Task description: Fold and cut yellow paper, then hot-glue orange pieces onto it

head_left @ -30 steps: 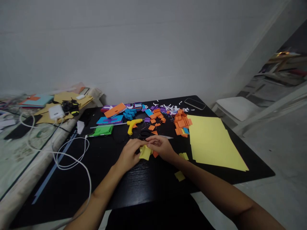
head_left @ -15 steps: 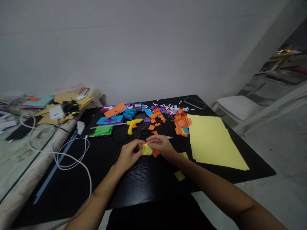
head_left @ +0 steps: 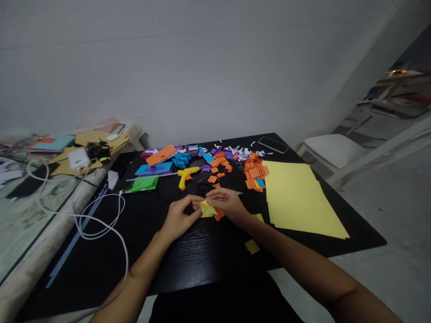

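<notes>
Between both hands is a small yellow paper square [head_left: 208,209], creased and slightly bent. My left hand [head_left: 182,217] pinches its left edge with thumb and fingertips. My right hand [head_left: 227,204] grips its upper right side, thumb on top and fingers curled behind. An orange paper piece [head_left: 219,214] shows just under my right hand. Scissors [head_left: 204,188] with dark handles lie just beyond the hands, partly covered by the right one. Past them rests a yellow glue gun [head_left: 185,176]. A loose yellow square [head_left: 252,246] lies by my right forearm.
Large yellow sheets [head_left: 299,197] cover the table's right side, beside piled orange pieces [head_left: 255,169]. Blue, green [head_left: 143,184] and orange folded papers sit at back left. A phone [head_left: 273,144] lies at the far right corner. A white cable [head_left: 111,229] loops across the left.
The yellow square has tilted and turned slightly between my fingers, its lower edge rising a little. Both hands stay in nearly the same place.
</notes>
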Tool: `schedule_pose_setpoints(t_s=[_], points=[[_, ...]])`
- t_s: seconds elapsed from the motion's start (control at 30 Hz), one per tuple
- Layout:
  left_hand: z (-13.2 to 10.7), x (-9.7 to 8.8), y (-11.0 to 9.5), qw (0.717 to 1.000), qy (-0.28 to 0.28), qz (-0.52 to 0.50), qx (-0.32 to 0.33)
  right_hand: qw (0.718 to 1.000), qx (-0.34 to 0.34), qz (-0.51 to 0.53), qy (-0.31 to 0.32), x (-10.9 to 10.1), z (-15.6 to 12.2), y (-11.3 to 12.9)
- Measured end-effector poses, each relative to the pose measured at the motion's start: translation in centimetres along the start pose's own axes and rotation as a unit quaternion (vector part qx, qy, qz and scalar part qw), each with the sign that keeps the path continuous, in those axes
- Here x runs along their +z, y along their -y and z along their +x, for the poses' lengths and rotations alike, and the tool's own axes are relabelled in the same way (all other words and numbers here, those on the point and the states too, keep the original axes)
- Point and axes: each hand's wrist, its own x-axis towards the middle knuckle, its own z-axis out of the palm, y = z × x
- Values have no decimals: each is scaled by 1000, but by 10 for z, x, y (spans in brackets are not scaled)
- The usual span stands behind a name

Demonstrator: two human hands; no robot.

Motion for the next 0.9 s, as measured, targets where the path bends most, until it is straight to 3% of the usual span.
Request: schedule_pose_setpoints(t_s=[0.67,0.9], points=[[2,-3,-4,1000,12,-15,-11,1000,-20,-12,5,-1,-3,4],[1,-3,-6,1000,10,-3,-2,999,-2,-25,33,-3,-1,4]])
